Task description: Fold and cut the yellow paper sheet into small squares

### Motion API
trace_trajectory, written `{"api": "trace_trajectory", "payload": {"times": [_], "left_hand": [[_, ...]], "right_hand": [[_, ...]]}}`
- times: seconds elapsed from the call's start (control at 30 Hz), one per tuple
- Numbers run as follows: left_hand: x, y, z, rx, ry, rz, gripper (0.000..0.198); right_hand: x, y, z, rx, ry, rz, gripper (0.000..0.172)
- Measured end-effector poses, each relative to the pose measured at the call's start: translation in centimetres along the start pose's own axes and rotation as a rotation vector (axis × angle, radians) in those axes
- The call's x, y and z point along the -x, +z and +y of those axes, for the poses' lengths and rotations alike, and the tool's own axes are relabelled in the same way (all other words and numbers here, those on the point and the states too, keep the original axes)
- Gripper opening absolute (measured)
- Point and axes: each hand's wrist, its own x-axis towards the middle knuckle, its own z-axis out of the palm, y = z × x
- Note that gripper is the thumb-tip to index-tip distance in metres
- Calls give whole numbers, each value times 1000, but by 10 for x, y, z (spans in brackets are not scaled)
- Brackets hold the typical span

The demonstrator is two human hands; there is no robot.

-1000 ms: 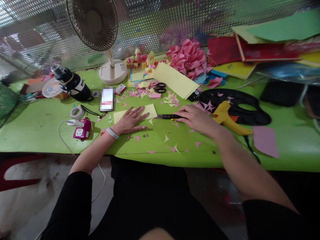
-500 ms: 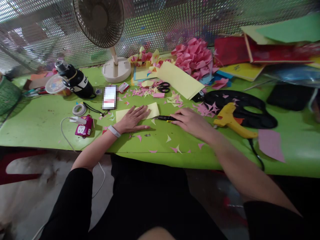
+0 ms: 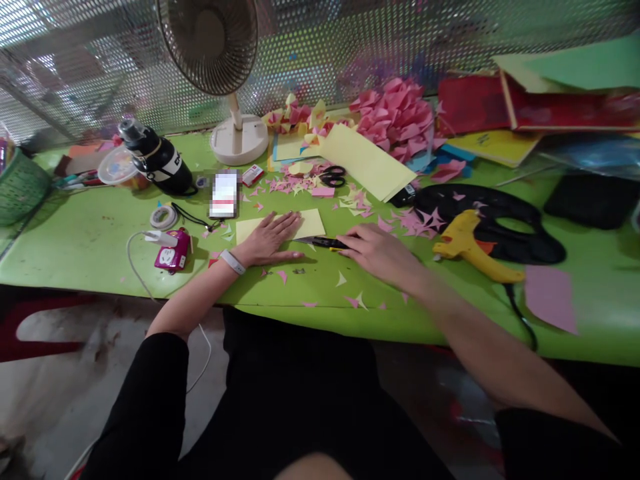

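A folded strip of pale yellow paper [image 3: 313,223] lies on the green table. My left hand [image 3: 270,241] rests flat on it with the fingers spread, pressing it down. My right hand [image 3: 373,248] is closed round the handle of a black box cutter [image 3: 327,243]. The cutter's blade points left and lies at the paper's near right edge, close to my left fingers; its tip is partly hard to make out. Small pink and yellow paper scraps [image 3: 341,277] are scattered in front of and behind both hands.
A yellow glue gun [image 3: 463,247] lies on a black palette [image 3: 543,233] to the right. Black-handled scissors [image 3: 333,176], a phone [image 3: 224,193] and a fan [image 3: 239,140] stand or lie behind. At left are a black bottle [image 3: 160,160], tape [image 3: 163,217] and a pink power adapter [image 3: 174,251].
The cutter has shifted left relative to the paper, its blade now lying along the near edge. My left hand stays on the paper. The whole view has shifted slightly.
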Motion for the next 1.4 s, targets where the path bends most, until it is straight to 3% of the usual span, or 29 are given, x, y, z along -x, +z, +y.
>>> {"api": "trace_trajectory", "payload": {"times": [0.13,0.43,0.6,0.77,0.97,1.13,1.4], "left_hand": [[-4,0,2,2,-16,-13,114],[-44,8,9,-4,-19,1,107],[-11,-4,4,-36,-32,81,103],[21,-1,1,-34,-50,29,92],[20,5,0,-8,-43,61,90],[20,4,1,2,-44,73,92],[21,6,2,40,-77,72,112]], "right_hand": [[1,-1,6,-15,9,18,34],[13,-12,26,5,56,76,37],[16,-12,25,8,62,67,35],[8,-5,20,12,74,82,37],[-8,4,12,37,15,90,40],[-1,0,13,46,-13,43,38],[-7,-4,6,15,31,4,36]]}}
